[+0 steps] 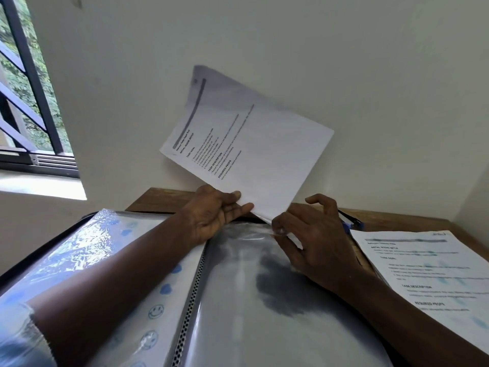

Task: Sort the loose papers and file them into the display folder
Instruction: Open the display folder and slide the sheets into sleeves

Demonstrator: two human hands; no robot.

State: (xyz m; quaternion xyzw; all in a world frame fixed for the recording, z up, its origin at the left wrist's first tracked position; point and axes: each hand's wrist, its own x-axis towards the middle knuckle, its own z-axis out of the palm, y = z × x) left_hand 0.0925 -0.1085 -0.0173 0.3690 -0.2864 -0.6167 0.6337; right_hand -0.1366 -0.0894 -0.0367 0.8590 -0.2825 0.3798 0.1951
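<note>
An open display folder (264,313) lies in front of me on a wooden table, its clear plastic sleeves shining. My left hand (211,215) grips the lower corner of a printed sheet (254,144) that stands tilted upright above the folder's top edge. My right hand (312,239) pinches the top edge of the right-hand sleeve (259,234), right where the sheet's corner meets it. The left page of the folder (87,245) shows blue smiley and heart prints under plastic.
A stack of loose printed papers (428,276) lies on the table to the right of the folder. A pen (350,221) lies behind my right hand. The wooden table (158,198) sits against a white wall; a window is at the far left.
</note>
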